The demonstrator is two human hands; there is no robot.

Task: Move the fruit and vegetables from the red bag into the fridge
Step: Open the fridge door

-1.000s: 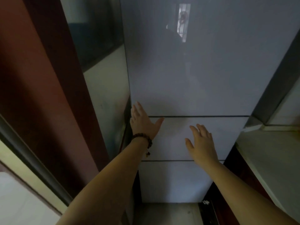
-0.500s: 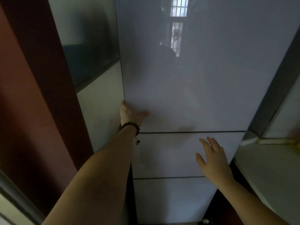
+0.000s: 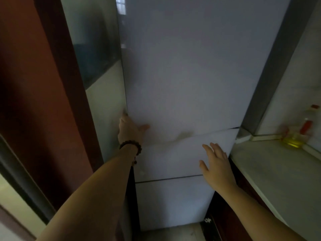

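**Hands at the fridge door**

Head view: the tall pale-grey glossy fridge (image 3: 187,80) stands shut. The left hand (image 3: 129,129) curls its fingers round the upper door's left edge; the right hand (image 3: 217,164), fingers relaxed, hovers before the middle drawer.

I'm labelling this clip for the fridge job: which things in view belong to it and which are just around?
Belongs to the job:
- fridge, upper door
- left hand at that door's left edge
- right hand, fingers spread, before the middle door

Just around:
- oil bottle on the counter
- bead bracelet
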